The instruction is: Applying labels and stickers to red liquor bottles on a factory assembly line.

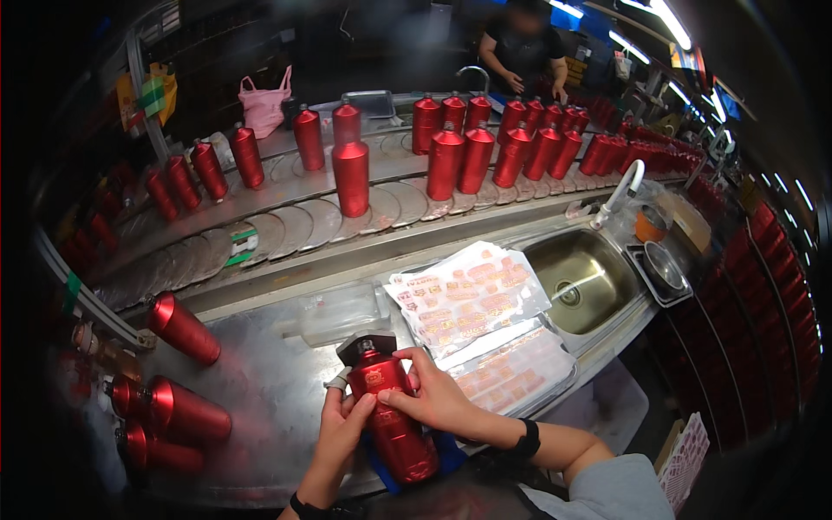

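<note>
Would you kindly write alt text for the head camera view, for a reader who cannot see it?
A person's left hand and right hand hold a red metallic bottle at a metal worktop. Printed label sheets lie to the right, beside a stainless-steel sink, and more red bottles stand on a conveyor behind.

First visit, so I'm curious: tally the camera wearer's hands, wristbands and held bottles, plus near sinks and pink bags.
Left hand, right hand: 2
Wristbands: 2
Held bottle: 1
Near sink: 1
Pink bag: 1
Total: 7
</note>
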Demonstrator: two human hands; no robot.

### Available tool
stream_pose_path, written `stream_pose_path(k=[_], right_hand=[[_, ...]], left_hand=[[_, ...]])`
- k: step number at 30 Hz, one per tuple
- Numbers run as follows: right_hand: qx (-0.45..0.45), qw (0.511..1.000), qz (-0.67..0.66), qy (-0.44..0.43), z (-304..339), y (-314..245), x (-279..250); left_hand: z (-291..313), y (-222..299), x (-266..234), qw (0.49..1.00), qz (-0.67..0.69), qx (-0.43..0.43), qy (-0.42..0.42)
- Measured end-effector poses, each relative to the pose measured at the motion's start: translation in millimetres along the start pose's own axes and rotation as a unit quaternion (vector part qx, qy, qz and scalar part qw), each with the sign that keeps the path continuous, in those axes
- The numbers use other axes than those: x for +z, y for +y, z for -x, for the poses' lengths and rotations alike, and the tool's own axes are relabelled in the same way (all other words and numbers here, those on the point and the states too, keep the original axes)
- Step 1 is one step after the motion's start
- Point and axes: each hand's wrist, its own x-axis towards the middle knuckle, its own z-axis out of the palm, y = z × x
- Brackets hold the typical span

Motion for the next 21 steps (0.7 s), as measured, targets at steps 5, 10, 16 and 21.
stream_pose_path(k=[5, 10, 16, 21], right_hand=[[-0.005, 1.0, -0.008, 0.008, -2.1, 7.8, 3.0], [-0.017, 0.999, -0.028, 0.005, -0.2, 14.7, 5.7], [-0.039, 0.991, -0.13, -0.016, -4.9, 37.6, 4.5], [-0.026, 0.986, -0.161, -0.026, -2.3, 28.3, 3.3]], left_hand=[[-0.3, 1.5, 3.1, 1.0, -0.011, 0.004, 0.001], [4.8, 1.5, 2.3, 1.0, -0.013, 0.006, 0.006], [1.1, -2.8, 4.7, 1.0, -0.017, 0.014, 0.01], [-3.2, -4.5, 4.9, 0.999, -0.023, 0.031, 0.007]])
